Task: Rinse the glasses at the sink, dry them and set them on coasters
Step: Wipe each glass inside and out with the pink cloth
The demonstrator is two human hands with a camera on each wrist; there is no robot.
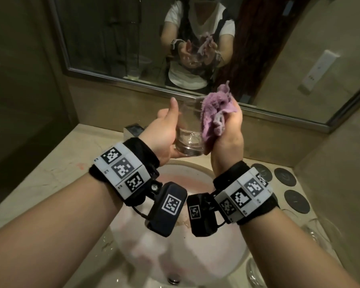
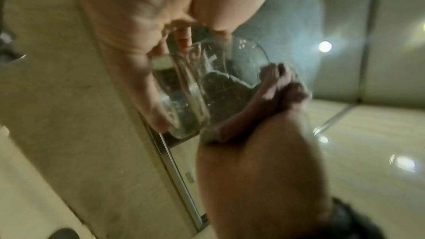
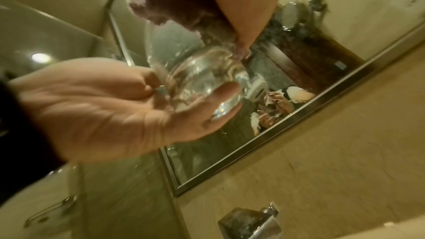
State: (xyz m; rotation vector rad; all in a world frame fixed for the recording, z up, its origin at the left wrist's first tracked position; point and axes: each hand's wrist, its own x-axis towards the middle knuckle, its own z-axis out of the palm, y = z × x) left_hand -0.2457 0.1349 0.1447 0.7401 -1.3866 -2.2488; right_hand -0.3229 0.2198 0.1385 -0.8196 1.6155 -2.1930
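- A clear glass tumbler [image 1: 188, 129] is shown at the centre of the head view, held above the sink [image 1: 195, 173] and in front of the mirror [image 1: 133, 59]
- The tumbler is gripped by the left hand [image 1: 164, 134]: the thumb is laid up one side, and the fingers are curled under and around the thick base
- A purple cloth [image 1: 214, 113] is bunched in the right hand [image 1: 229, 138], whose grip is closed on it; the cloth is pressed against the right side of the tumbler
- In the right wrist view the base of the tumbler [image 3: 202, 79] is seen resting on the fingers of the left hand [image 3: 96, 108], with the cloth [image 3: 179, 6] above it
- Three dark round coasters [image 1: 285, 176] are laid on the worktop [image 1: 50, 169] at the right of the frame, beside the sink
- Further glasses [image 1: 318, 231] are seen at the lower right, on the worktop; their outlines are faint
- A square metal tap [image 1: 133, 129] is placed behind the sink, left of centre
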